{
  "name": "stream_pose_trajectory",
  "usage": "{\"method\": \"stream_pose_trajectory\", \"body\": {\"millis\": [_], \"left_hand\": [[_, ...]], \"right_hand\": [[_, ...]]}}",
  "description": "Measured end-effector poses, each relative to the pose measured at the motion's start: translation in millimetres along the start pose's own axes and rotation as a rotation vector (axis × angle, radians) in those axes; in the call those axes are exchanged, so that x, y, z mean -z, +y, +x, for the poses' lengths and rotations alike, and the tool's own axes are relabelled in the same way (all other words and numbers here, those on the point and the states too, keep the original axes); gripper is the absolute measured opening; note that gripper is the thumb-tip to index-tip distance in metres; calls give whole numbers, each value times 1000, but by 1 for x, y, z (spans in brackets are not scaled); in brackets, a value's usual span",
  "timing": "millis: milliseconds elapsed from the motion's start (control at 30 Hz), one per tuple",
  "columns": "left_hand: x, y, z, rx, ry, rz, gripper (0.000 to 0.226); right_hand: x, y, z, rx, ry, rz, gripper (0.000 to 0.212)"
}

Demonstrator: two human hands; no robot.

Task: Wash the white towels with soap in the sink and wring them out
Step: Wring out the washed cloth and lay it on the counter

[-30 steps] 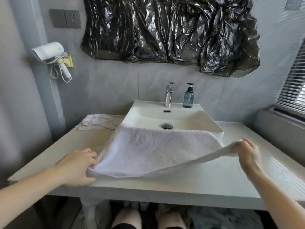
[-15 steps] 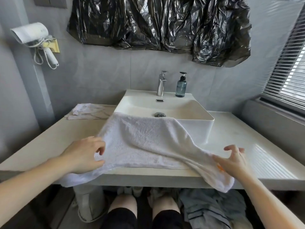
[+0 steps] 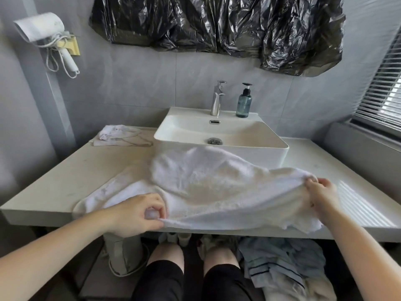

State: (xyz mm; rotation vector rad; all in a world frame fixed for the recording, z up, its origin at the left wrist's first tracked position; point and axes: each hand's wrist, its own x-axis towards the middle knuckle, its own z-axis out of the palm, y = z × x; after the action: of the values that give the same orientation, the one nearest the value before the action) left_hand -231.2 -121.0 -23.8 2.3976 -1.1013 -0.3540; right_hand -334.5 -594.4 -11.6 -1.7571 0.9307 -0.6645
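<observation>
While spread over counter [image 3: 54,181] before sink [image 3: 221,131], white towel [image 3: 206,181] pinched between left hand [image 3: 138,213] and right hand [image 3: 323,198].

Towel [image 3: 208,187] hides sink [image 3: 219,129] front rim & counter [image 3: 54,183] middle. Black plastic sheet [image 3: 217,22] cut by top edge. Blinds [image 3: 382,90] cut at right. Clothes pile [image 3: 288,263] under counter partly hidden.

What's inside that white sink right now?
The white rectangular sink holds only its metal drain and overflow slot; no water shows. The white fluffy towel hides the basin's front edge.
</observation>
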Motion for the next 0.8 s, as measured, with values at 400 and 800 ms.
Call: {"method": "stream_pose_trajectory", "body": {"millis": [400, 800], "left_hand": [[-7, -22, 27, 243, -3, 265, 79], [69, -24, -14, 211, 570, -517, 33]], "right_hand": [[-7, -77, -47, -113, -668, 183, 13], [-155, -191, -167, -58, -845, 486, 25]]}}
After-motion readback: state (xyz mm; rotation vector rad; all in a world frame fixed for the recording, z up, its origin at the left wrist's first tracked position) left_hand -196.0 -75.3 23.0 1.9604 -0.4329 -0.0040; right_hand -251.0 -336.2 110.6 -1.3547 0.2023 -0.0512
